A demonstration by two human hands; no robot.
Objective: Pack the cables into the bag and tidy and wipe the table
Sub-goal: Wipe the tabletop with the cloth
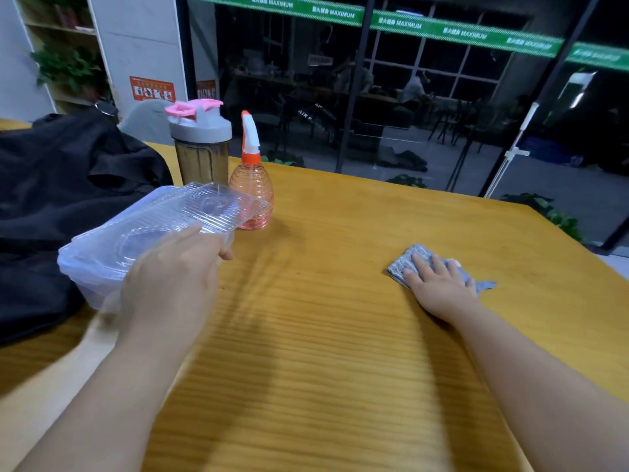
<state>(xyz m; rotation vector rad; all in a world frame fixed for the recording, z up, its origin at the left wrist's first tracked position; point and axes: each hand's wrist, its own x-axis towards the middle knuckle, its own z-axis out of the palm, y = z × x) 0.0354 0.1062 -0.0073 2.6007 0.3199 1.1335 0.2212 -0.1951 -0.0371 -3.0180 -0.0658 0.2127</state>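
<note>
On the table (340,233), my right hand (439,284) presses flat on the cloth (405,262); unwiped wood stretches leftward; my left hand (173,267) grips the plastic container (153,226).

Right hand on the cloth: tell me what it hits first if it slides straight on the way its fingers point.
Nothing, probably: beyond the right hand and grey cloth lies bare wooden table to its far edge.

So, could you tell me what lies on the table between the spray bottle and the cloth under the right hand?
Nothing: in the head view, only bare wooden table runs from the spray bottle to the cloth under the right hand.
</note>
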